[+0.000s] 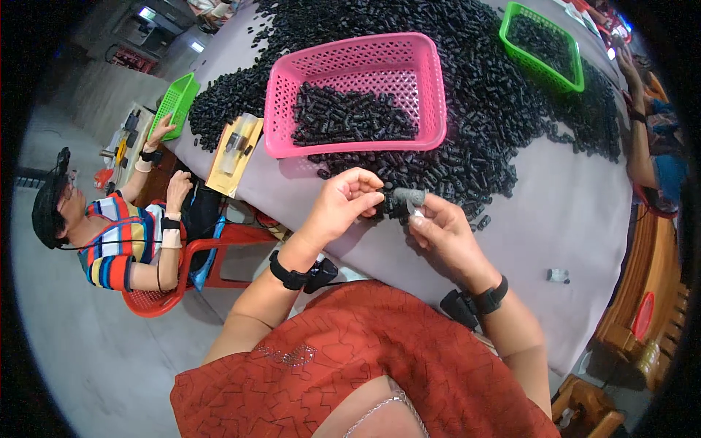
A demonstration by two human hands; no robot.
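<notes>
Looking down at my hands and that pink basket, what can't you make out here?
- Head view: whether the left hand grips a part; its own fingers and the dark pile behind mask this.
- Head view: much of the floor of the pink basket, covered by black parts.
- Head view: what the little piece at right is; too small.
- Head view: the person at far right, cut off by the dark rim.

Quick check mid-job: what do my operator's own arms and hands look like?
Left hand and right hand wear no gloves. A black strap circles the left wrist and another black band the right, each with a chunky dark unit beside it. Forearms are uncovered below the short sleeves of a red top patterned with thin dark lines.
</notes>
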